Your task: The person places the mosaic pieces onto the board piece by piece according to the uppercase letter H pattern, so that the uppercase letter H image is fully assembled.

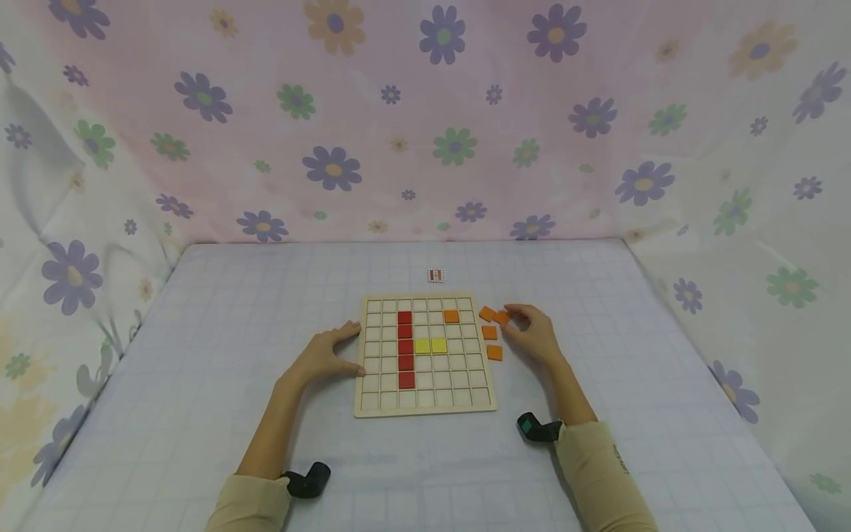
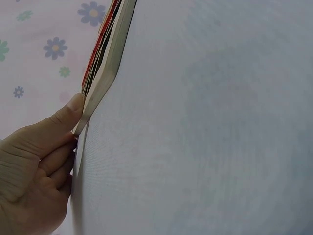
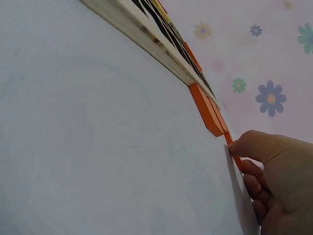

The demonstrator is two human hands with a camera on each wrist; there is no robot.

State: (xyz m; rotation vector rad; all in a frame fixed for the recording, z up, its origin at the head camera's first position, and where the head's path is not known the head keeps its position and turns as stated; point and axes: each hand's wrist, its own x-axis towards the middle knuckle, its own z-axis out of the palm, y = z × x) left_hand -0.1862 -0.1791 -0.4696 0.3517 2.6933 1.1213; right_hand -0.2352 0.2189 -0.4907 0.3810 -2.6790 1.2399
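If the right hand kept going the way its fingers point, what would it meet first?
The right hand, pinching an orange tile, points left toward the board. Probably first the loose orange tile beside it, then the wooden board; depth is uncertain.

Table (image 1: 219, 347) under a pale grid-printed cloth, wooden grid board (image 1: 425, 406) lying flat near the middle, four loose orange tiles (image 1: 494, 352) just beside its right edge, small striped card (image 1: 436, 275) beyond the board (print too small to read).
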